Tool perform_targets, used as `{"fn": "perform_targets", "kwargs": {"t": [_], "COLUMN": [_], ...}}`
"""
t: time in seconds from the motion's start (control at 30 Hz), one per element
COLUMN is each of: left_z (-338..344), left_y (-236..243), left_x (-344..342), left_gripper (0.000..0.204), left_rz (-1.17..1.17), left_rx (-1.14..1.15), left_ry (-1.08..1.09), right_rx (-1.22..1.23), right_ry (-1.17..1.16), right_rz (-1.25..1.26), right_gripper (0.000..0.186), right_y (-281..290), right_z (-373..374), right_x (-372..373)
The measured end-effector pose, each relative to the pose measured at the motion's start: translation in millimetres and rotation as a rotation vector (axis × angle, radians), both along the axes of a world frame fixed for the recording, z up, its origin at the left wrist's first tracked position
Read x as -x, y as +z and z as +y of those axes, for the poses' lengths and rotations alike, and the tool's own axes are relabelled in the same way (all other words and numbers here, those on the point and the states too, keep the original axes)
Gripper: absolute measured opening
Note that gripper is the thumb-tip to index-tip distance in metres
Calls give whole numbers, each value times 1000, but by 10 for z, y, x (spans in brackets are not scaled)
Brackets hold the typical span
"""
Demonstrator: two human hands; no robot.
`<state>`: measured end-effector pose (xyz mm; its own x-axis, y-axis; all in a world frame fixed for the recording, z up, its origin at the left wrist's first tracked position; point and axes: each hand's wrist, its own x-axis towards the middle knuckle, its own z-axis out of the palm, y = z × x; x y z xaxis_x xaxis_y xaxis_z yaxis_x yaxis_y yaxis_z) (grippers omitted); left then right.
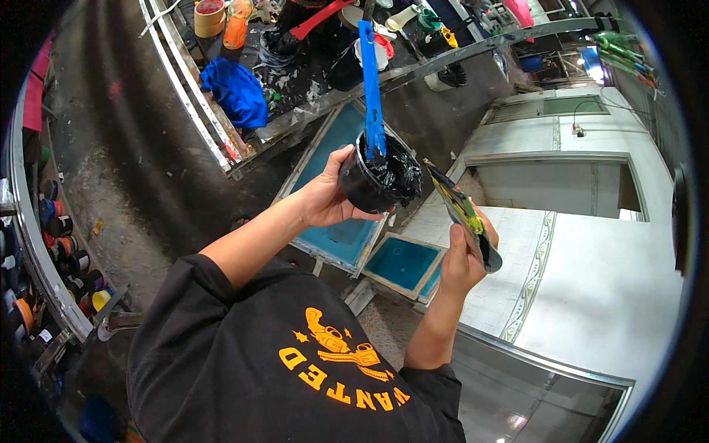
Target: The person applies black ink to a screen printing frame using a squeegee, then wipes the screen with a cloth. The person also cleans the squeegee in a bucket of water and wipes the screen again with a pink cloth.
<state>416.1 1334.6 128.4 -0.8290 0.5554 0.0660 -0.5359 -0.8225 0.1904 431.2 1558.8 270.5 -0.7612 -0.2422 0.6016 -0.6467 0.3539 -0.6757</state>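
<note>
My left hand (327, 190) is wrapped round the side of a black tub (363, 186), tilted so its mouth shows. Thick, glossy black ink (399, 173) coats the inside and the rim. A long blue stirring stick (371, 81) stands up out of the ink, its lower end smeared black. To the right, my right hand (467, 258) grips a flat squeegee (459, 205), seen nearly edge-on and stained yellow-green and black. Its far tip is close to the tub's rim, and a small gap appears between them.
Framed blue-green printing screens (402, 262) lean below my hands. A cluttered workbench (317, 111) with a blue cloth (235, 92), an orange bottle (237, 23) and several tubs stands ahead. Shelved ink containers (63, 247) line the left. A white tiled structure (583, 288) stands right.
</note>
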Motion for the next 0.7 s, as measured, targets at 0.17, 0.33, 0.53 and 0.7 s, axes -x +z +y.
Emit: {"fn": "perform_targets", "kwargs": {"t": [0.17,0.33,0.53,0.7], "left_z": [-82,-213,-634,-1063], "left_y": [131,103,-295,-886], "left_x": [-1,-33,16,396], "left_gripper": [83,81,75,81], "left_rz": [16,43,-58,-228], "left_rx": [-15,-131,26,77], "left_ry": [-19,-45,221,557], "right_rx": [-24,-360,-284,66], "right_ry": [28,-96,-420,-703], "right_rz": [51,57,-242,-526], "right_gripper": [29,26,20,22], "right_y": [-107,-250,-873,-1497], "right_z": [-20,259,869,1249], "right_x": [117,355,64,-682]}}
